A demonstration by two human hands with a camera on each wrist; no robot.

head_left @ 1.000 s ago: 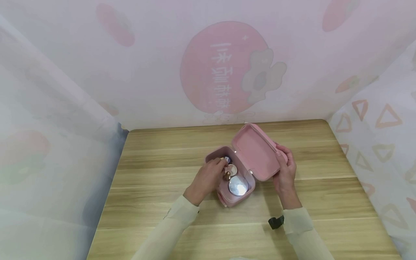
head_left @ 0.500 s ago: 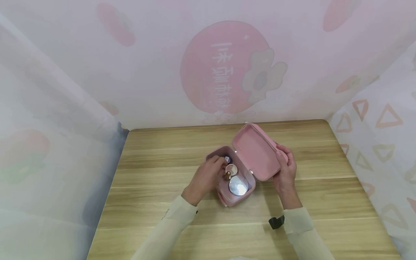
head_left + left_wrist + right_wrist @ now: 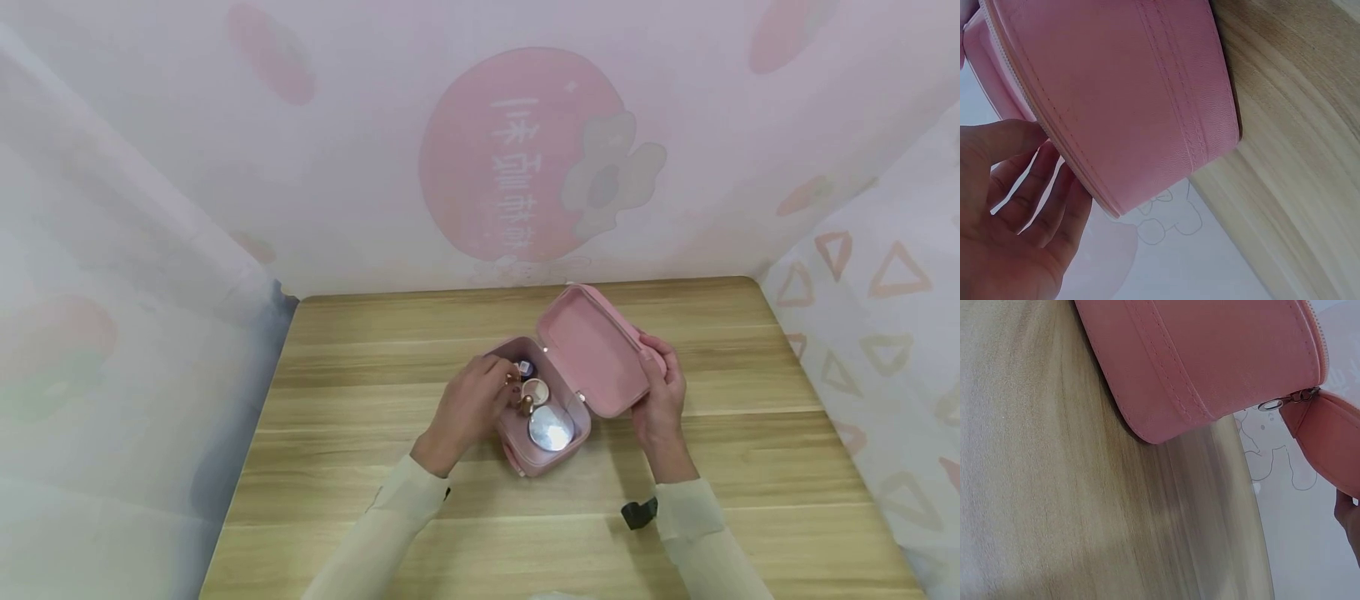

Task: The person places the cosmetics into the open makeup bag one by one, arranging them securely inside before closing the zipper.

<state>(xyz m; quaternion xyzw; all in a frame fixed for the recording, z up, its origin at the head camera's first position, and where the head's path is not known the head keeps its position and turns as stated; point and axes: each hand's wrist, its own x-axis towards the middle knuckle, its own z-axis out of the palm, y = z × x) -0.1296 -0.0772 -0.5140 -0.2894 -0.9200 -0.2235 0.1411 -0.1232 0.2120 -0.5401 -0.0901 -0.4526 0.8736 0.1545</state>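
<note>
A pink zipped makeup bag (image 3: 512, 457) stands on the table with its lid (image 3: 596, 354) folded back to the right. My left hand (image 3: 467, 406) reaches over its near-left rim. A small gold-coloured item (image 3: 511, 380) shows between thumb and fingers, which seem to pinch it; the left wrist view hides the fingertips behind the zip edge. Inside lie a shiny round silver disc (image 3: 551, 428), a round pan of pale powder (image 3: 535, 392), a brown-gold piece (image 3: 527, 406) and a dark-blue item with a white label (image 3: 527, 367). My right hand (image 3: 660, 396) grips the lid's outer edge.
The wood-grain table (image 3: 360, 467) ends at a printed pale curtain (image 3: 352, 167) at the back and sides. A black wrist camera (image 3: 639, 514) sticks out beside the right sleeve. A whitish thing (image 3: 555, 596) peeks in at the bottom edge.
My left hand has drawn back slightly to the left within the bag, and the gold-coloured item at its fingertips has come into sight. The right hand and lid stay in place.
</note>
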